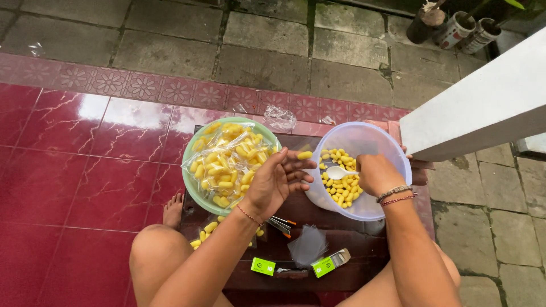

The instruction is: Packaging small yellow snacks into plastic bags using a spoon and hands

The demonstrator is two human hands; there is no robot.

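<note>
Our left hand (pixel 277 181) pinches one yellow oblong snack piece (pixel 305 155); right hand (pixel 377 173) grasps white plastic spoon (pixel 336 172) inside translucent plastic bowl (pixel 392 149).

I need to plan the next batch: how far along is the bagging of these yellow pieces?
Done: filled clear bags lie piled in the green bowl. In hand: the left hand holds one yellow piece at its fingers; the right hand holds a white spoon in the clear bowl. Left: many loose pieces there.
</note>
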